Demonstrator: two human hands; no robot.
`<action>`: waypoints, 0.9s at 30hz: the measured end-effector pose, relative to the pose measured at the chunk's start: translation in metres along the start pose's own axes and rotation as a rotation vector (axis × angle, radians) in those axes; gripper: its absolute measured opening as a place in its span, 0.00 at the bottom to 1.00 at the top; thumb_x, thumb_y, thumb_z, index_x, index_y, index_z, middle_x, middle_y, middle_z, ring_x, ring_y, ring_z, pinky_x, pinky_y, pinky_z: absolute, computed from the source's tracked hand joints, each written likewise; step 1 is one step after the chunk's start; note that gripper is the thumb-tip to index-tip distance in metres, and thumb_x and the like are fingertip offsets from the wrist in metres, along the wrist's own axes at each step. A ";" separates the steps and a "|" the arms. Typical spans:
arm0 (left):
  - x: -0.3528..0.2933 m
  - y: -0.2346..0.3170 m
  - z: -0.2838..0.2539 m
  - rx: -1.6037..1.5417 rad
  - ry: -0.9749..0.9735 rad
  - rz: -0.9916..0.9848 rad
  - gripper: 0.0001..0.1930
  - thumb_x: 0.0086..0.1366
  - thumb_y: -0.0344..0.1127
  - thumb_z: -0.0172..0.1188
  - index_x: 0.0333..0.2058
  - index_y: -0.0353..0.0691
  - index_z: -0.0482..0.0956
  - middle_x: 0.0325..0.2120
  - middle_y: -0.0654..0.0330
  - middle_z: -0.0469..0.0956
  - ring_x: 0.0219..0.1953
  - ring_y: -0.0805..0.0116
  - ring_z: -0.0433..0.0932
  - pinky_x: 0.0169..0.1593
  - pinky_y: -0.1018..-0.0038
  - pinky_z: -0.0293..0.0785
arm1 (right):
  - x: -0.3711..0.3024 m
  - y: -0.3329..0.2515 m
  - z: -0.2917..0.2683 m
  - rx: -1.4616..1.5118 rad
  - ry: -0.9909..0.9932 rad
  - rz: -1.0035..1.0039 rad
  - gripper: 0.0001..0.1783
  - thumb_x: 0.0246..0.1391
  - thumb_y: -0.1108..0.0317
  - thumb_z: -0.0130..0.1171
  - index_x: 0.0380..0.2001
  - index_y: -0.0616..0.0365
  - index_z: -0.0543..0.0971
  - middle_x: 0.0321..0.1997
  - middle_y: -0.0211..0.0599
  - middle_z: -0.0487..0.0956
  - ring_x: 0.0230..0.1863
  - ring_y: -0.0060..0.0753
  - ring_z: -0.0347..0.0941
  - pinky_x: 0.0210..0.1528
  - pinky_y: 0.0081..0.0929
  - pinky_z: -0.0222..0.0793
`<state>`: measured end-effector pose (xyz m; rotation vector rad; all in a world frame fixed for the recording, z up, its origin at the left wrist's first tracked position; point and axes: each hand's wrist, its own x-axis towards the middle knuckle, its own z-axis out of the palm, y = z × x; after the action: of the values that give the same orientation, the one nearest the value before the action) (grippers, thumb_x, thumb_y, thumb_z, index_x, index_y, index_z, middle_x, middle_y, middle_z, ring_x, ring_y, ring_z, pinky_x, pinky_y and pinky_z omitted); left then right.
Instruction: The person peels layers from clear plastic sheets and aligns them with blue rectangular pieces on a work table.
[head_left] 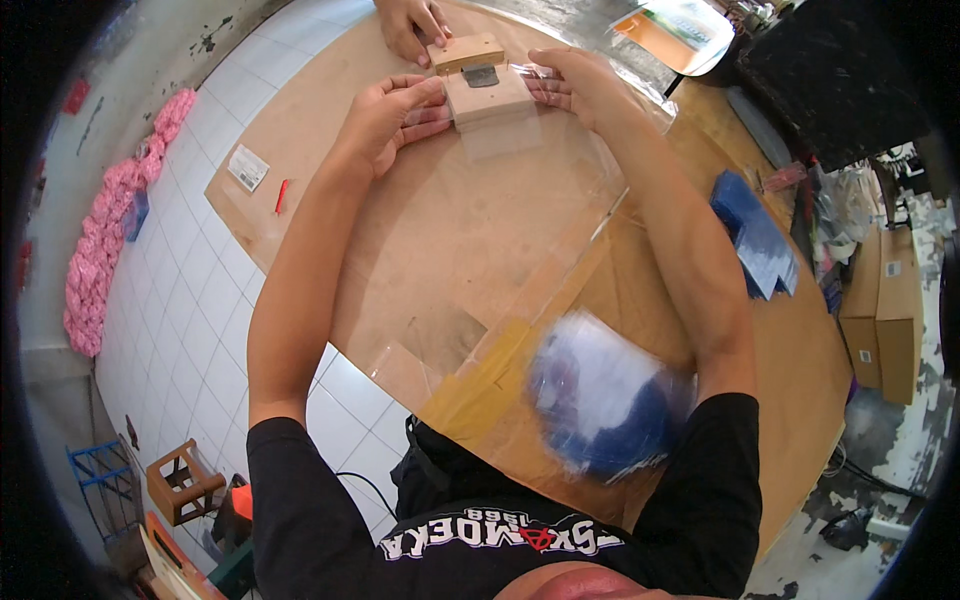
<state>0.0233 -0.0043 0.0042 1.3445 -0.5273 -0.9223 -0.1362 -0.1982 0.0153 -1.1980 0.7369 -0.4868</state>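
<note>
At the table's far edge sits a pale wooden block (492,103) with a dark grey piece (480,76) on its top. Behind it is a light wooden bar (467,52). A clear plastic sheet (503,140) lies under and around the block, its near edge showing in front. My left hand (392,122) is closed on the sheet at the block's left side, thumb above the fingers. Opposite it, my right hand (578,85) pinches the plastic at the block's right side. Another person's hand (408,28) touches the bar's left end.
A brown-covered table (430,240) spans the middle. On it lie a stack of clear and blue plastic bags (600,395), blue plastic packs (750,235), a red pen (281,196) and a white label (248,167). Pink bundles (120,220) line the left wall; cardboard boxes (880,310) stand right.
</note>
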 end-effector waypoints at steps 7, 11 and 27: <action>-0.001 -0.004 -0.001 -0.006 0.003 0.029 0.25 0.63 0.33 0.66 0.53 0.30 0.67 0.40 0.56 0.78 0.41 0.67 0.79 0.50 0.70 0.81 | 0.001 0.004 0.001 -0.062 -0.009 -0.048 0.24 0.54 0.77 0.62 0.53 0.68 0.68 0.37 0.43 0.80 0.35 0.30 0.79 0.38 0.23 0.79; 0.006 -0.008 -0.005 -0.035 -0.041 0.035 0.24 0.63 0.32 0.65 0.53 0.30 0.66 0.41 0.55 0.78 0.42 0.66 0.79 0.52 0.70 0.80 | 0.002 0.006 0.000 -0.051 0.027 -0.052 0.24 0.55 0.77 0.62 0.53 0.69 0.67 0.35 0.42 0.79 0.34 0.30 0.79 0.36 0.21 0.78; 0.004 -0.005 -0.003 -0.065 0.007 0.017 0.20 0.64 0.26 0.62 0.52 0.28 0.65 0.40 0.49 0.78 0.40 0.63 0.82 0.49 0.69 0.84 | 0.010 0.009 -0.005 -0.010 0.000 -0.051 0.12 0.58 0.75 0.61 0.43 0.66 0.74 0.34 0.40 0.79 0.35 0.28 0.78 0.37 0.20 0.79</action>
<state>0.0267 -0.0057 -0.0021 1.2823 -0.4983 -0.9135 -0.1340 -0.2055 0.0037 -1.2285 0.7114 -0.5260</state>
